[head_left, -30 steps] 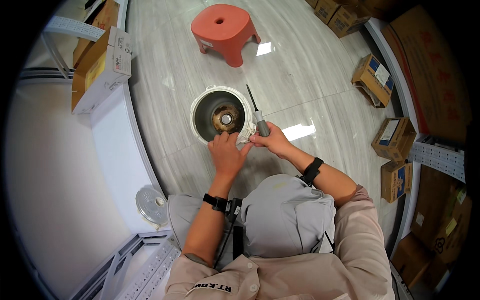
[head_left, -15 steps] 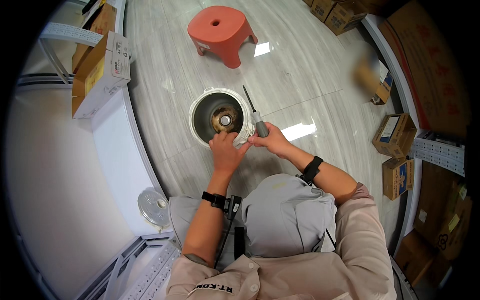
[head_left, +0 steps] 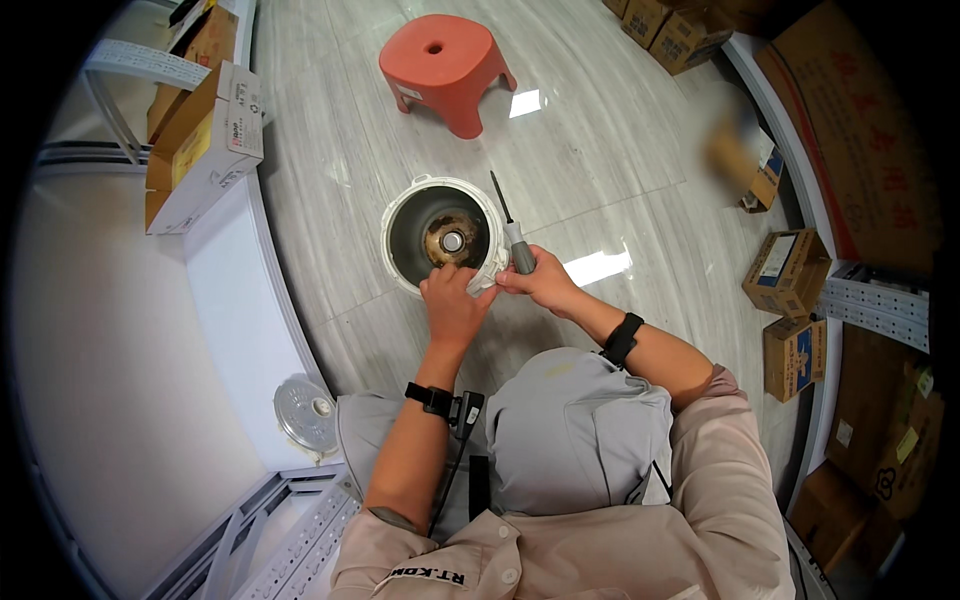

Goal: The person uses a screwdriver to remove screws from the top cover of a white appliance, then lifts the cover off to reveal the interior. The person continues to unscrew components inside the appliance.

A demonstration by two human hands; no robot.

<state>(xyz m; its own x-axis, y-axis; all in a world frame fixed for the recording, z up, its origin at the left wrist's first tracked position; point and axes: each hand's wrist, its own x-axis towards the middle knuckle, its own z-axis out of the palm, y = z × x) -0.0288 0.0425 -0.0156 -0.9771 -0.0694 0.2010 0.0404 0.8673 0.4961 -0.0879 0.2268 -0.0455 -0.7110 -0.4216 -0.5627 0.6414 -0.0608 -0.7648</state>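
A rice cooker body [head_left: 408, 205] without its lid stands on the floor before me. Its grey inside shows a brown-stained heating plate [head_left: 452, 240] with a round metal piece in the middle. My left hand [head_left: 452, 298] grips the near rim, fingers bent over the edge. At the rim's right side, my right hand [head_left: 540, 280] holds a screwdriver [head_left: 520, 248] by its grey handle, the dark shaft pointing up and away. That hand's fingertips also touch the white rim part near the left thumb; what they pinch there is too small to make out.
A red plastic stool [head_left: 440, 62] stands beyond the cooker. A round clear-and-white lid [head_left: 306, 412] lies on the white shelf [head_left: 235, 290] at left, with an open carton [head_left: 205, 150] farther up. Cardboard boxes [head_left: 788, 272] line the right side by metal racking [head_left: 870, 305].
The whole view has shifted very slightly. Both hands, the screwdriver and the cooker keep their places relative to one another.
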